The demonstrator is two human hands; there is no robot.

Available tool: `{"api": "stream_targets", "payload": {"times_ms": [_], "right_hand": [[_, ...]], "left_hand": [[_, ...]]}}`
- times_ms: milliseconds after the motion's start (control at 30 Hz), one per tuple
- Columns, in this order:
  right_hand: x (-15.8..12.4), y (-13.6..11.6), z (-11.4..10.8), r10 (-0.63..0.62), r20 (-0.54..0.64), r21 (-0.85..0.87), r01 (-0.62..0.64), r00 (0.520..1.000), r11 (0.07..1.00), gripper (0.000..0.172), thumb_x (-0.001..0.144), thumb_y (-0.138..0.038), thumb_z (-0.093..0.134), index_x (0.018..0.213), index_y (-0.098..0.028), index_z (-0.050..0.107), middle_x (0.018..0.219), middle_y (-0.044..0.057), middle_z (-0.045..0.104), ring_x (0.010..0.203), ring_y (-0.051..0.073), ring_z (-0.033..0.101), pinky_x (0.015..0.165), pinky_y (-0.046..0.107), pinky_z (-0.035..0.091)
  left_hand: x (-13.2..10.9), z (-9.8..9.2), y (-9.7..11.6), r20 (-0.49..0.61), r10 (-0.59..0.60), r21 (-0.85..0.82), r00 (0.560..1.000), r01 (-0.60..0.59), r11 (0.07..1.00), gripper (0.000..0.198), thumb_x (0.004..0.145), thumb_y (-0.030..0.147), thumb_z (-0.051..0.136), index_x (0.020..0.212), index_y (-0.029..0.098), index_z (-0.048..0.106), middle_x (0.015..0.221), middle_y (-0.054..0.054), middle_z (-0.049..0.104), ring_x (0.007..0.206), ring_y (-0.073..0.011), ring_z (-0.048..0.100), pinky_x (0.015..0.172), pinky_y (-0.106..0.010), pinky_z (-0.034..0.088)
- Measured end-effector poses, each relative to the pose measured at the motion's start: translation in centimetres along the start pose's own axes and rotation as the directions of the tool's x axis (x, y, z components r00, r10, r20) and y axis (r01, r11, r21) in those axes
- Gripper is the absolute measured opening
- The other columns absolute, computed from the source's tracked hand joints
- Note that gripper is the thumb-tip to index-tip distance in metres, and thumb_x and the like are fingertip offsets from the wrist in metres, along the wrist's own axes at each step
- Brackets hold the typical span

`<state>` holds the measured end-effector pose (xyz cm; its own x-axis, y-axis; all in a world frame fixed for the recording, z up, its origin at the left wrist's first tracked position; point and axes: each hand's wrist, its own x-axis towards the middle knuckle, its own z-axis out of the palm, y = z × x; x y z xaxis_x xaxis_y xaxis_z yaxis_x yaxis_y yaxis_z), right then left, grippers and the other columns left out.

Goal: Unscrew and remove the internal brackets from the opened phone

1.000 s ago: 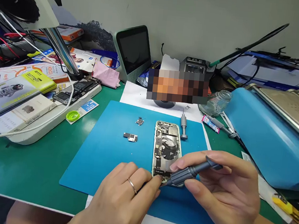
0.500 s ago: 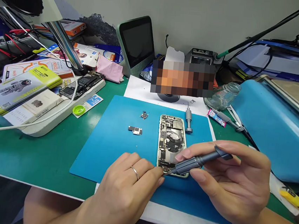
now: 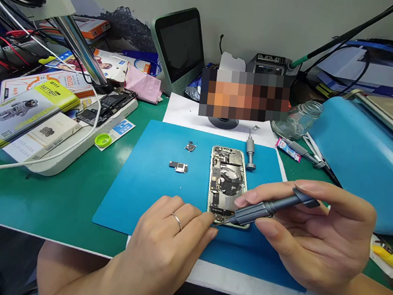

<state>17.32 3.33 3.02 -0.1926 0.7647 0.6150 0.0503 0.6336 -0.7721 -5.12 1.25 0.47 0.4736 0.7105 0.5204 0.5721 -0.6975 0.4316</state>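
An opened smartphone point(image 3: 225, 187) with its inner parts exposed lies on the blue mat point(image 3: 146, 161). My right hand point(image 3: 326, 239) grips a grey precision screwdriver point(image 3: 258, 213), which slants down to the left, its tip at the phone's lower edge. At the phone's lower left corner, my left hand point(image 3: 170, 237) has its fingers closed, thumb and forefinger together beside the screwdriver tip. What they pinch, if anything, is hidden. Left of the phone lie a small metal-shielded part point(image 3: 179, 166) and a camera-like module point(image 3: 190, 146).
A second screwdriver point(image 3: 250, 150) lies right of the phone. Behind are a glass jar point(image 3: 300, 118) and a screen device point(image 3: 178, 48). Boxes, including a yellow battery box point(image 3: 29, 108), and a white cable point(image 3: 78, 147) crowd the left. A blue case point(image 3: 354, 167) stands right.
The whole view has shifted slightly. My right hand and the screwdriver sit a little farther right in the picture, the tip still at the phone's lower edge. My left hand keeps its pose.
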Motion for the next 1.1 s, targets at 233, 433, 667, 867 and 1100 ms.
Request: {"api": "stream_targets", "payload": {"times_ms": [233,433,667,867,1100], "right_hand": [[-0.07,0.05,0.08,0.012,-0.03,-0.013,-0.013,0.999,1.0,0.061,0.085,0.003,0.073,0.135,-0.031,0.061,0.101,0.004,0.08,0.084,0.023,0.082,0.066,0.036,0.074],[-0.21,0.0,0.07,0.019,-0.008,-0.002,-0.019,1.0,1.0,0.065,0.084,0.005,0.072,0.137,-0.032,0.061,0.104,0.004,0.079,0.086,0.022,0.082,0.065,0.033,0.074],[-0.03,0.0,-0.01,0.04,0.002,-0.002,-0.04,0.999,0.999,0.059,0.088,0.0,0.072,0.136,-0.032,0.06,0.101,0.004,0.079,0.085,0.022,0.082,0.065,0.034,0.074],[-0.08,-0.04,0.01,0.046,0.02,-0.004,-0.046,0.999,0.999,0.056,0.092,-0.002,0.069,0.138,-0.032,0.058,0.102,0.006,0.077,0.087,0.022,0.081,0.068,0.034,0.074],[-0.07,-0.07,-0.13,0.036,0.032,0.028,-0.037,0.999,0.999,0.059,0.09,0.002,0.068,0.139,-0.029,0.059,0.106,0.005,0.077,0.089,0.022,0.081,0.07,0.033,0.074]], "left_hand": [[0.03,-0.19,0.21,0.013,0.004,-0.023,1.0,-0.004,1.0,0.011,0.1,0.011,0.063,0.107,0.016,0.071,0.088,-0.002,0.074,0.074,-0.0157,0.061,0.068,-0.036,0.043],[-0.03,-0.11,0.12,0.016,0.001,-0.037,1.0,0.0,0.999,0.012,0.1,0.01,0.064,0.107,0.016,0.071,0.088,-0.001,0.074,0.073,-0.0153,0.061,0.067,-0.035,0.043],[-0.05,-0.12,0.12,0.004,0.02,-0.022,1.0,-0.02,1.0,0.012,0.1,0.01,0.063,0.107,0.015,0.071,0.086,-0.002,0.074,0.072,-0.0151,0.061,0.064,-0.035,0.043],[0.03,-0.09,0.14,-0.023,0.041,-0.02,0.999,-0.042,0.999,0.012,0.099,0.009,0.063,0.105,0.015,0.071,0.083,-0.001,0.074,0.07,-0.0145,0.062,0.064,-0.034,0.044],[0.27,-0.08,0.12,-0.022,0.057,-0.021,0.998,-0.057,0.998,0.009,0.099,0.009,0.063,0.102,0.014,0.07,0.082,-0.001,0.074,0.069,-0.0144,0.062,0.063,-0.035,0.043]]}}
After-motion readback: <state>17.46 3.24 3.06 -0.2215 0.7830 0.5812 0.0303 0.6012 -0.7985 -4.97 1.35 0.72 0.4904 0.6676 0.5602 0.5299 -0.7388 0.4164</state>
